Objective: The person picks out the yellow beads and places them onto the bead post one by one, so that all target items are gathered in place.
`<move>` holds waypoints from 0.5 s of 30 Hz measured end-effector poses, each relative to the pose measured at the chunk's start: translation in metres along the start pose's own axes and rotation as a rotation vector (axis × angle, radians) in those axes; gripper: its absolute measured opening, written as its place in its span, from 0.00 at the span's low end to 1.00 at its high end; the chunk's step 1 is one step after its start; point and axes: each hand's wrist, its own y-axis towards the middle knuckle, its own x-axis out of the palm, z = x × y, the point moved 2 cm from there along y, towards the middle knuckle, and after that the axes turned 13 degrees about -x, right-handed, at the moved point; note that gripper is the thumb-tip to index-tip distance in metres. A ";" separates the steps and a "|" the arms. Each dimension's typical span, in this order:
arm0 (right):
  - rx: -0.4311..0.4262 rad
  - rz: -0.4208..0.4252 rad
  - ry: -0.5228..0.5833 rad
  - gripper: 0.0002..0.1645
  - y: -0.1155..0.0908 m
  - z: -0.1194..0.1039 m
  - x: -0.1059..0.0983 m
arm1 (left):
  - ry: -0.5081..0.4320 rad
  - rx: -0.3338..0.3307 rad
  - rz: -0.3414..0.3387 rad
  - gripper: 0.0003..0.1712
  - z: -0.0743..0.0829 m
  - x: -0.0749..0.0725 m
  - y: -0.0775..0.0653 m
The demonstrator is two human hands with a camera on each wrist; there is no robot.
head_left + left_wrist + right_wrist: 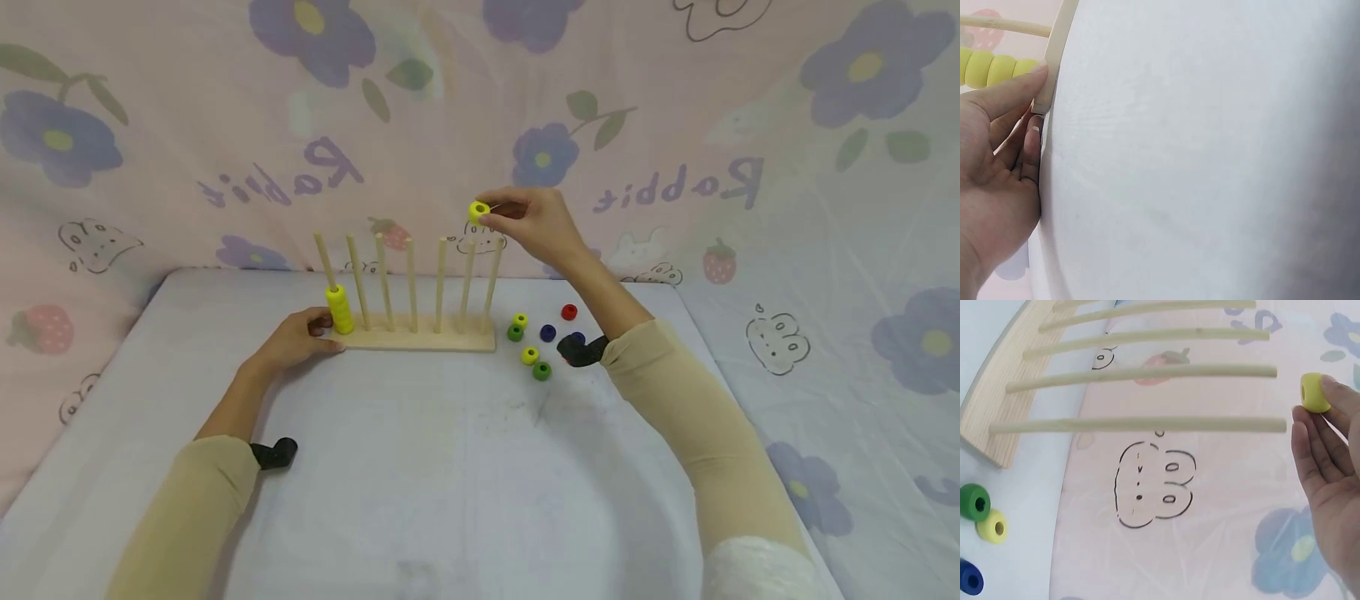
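Right hand point(536, 220): fingers nearly closed, pinching one yellow bead point(477, 213) above the peg rack's point(420, 341) right end; side-held, I judge, to keep its hole clear. Left hand point(292, 340): fingers curled on the rack's left end, likely steadying it. Loose beads point(542, 372): desk point(420, 467), right.

Loose beads point(548, 333) right of rack point(420, 342) (both on table point(420, 467)).

Flowered cloth point(450, 108) behind white tabletop point(420, 450).
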 end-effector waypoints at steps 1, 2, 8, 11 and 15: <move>-0.005 -0.005 0.010 0.17 0.003 -0.002 0.002 | -0.003 -0.002 -0.001 0.47 0.000 0.000 0.000; -0.004 -0.009 0.022 0.17 0.005 -0.004 0.005 | -0.006 -0.003 -0.003 0.47 0.001 -0.001 0.000; -0.033 -0.047 0.051 0.17 0.017 -0.014 0.020 | -0.006 -0.009 -0.010 0.48 0.002 -0.001 0.000; -0.046 -0.063 0.049 0.17 0.022 -0.018 0.027 | -0.006 -0.010 -0.011 0.48 0.002 0.000 0.000; -0.060 -0.073 0.069 0.17 0.028 -0.022 0.035 | -0.009 -0.010 -0.010 0.47 0.002 0.000 -0.001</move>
